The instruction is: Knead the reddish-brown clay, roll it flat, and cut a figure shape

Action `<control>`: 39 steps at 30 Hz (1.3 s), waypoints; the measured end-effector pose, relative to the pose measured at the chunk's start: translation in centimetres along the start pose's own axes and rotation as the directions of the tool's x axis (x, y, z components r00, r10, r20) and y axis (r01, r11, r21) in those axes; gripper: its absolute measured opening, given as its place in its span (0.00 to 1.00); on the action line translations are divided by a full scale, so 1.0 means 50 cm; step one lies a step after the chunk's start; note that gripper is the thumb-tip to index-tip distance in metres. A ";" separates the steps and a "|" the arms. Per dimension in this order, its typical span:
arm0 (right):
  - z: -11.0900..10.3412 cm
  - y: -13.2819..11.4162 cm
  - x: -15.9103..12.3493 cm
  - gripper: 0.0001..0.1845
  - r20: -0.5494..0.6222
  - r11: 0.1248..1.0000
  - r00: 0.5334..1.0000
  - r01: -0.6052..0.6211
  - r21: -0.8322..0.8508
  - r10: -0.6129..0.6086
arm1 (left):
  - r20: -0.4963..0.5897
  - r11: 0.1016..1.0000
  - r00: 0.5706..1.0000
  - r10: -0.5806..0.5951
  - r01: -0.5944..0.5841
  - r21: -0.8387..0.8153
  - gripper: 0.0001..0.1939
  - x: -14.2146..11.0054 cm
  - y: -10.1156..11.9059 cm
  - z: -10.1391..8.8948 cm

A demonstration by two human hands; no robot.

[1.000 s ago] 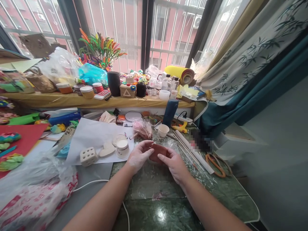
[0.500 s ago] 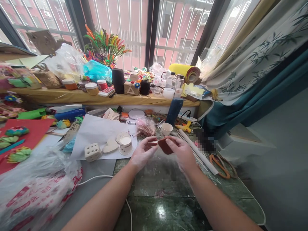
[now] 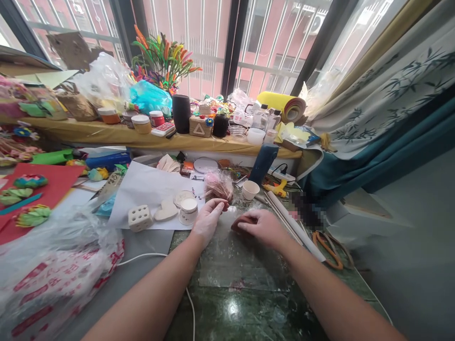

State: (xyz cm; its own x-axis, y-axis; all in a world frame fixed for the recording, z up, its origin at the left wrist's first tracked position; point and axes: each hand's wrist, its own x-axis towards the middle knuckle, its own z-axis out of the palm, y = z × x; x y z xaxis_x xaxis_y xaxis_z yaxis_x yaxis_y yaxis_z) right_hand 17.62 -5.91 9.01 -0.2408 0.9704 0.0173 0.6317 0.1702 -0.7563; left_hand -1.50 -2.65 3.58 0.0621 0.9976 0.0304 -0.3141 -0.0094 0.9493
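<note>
My right hand (image 3: 265, 226) is closed around a small reddish-brown piece of sandpaper (image 3: 242, 221), held low over the clear mat (image 3: 245, 270). Facing it, my left hand (image 3: 209, 220) has its fingers pinched together; what is in them, if anything, is hidden. A white speck lies just beyond the left fingertips. Pale dust coats both hands. On white paper (image 3: 142, 189) left of my left hand are a white die (image 3: 140, 217), a heart-shaped piece (image 3: 166, 211) and a small round white pot (image 3: 188, 210). A cream paper cup (image 3: 250, 190) stands behind my hands.
Rolled paper and sticks (image 3: 295, 225) lie to the right, beside orange-handled scissors (image 3: 329, 251). A yellow glue gun (image 3: 277, 188) and a dark blue bottle (image 3: 263, 163) are behind. A plastic bag (image 3: 60, 274) fills the left front. A cluttered windowsill (image 3: 213, 147) runs along the back.
My hands have moved slightly apart. The right hand has turned and lowered with the sandpaper, and the left fingers have closed into a pinch. The view has shifted slightly.
</note>
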 end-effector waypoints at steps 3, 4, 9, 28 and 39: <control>-0.055 -0.048 -0.013 0.11 -0.311 0.977 0.928 0.215 0.005 -0.203 | -0.038 1.000 0.999 0.002 -0.003 -0.015 0.15 0.007 -0.009 -0.003; -0.068 -0.060 -0.019 0.11 -0.441 0.952 0.845 0.292 -0.091 -0.301 | -0.044 1.000 0.999 0.000 0.000 -0.016 0.15 0.008 -0.012 -0.003; -0.034 -0.030 -0.075 0.15 -0.295 0.749 0.702 0.518 -0.413 -0.648 | -0.045 1.000 0.999 -0.006 0.006 -0.010 0.15 0.009 -0.014 -0.004; 0.137 -0.057 0.061 0.32 -0.022 0.513 0.987 -0.063 0.856 0.158 | -0.155 0.984 0.986 -0.059 0.032 -0.173 0.24 0.022 -0.044 -0.004; 0.206 -0.077 0.061 0.33 0.021 0.627 0.998 -0.058 0.777 0.066 | -0.203 0.948 0.971 -0.124 0.056 -0.313 0.35 0.020 -0.036 -0.011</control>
State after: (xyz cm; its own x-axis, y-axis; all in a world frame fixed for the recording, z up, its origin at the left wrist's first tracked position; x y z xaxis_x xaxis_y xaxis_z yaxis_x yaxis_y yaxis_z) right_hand 6.85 -5.37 5.24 -0.2140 0.9757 -0.0462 -0.1622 -0.0821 -0.9833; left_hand -1.41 -1.58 1.74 -0.0928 0.9840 -0.1519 -0.5913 0.0683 0.8036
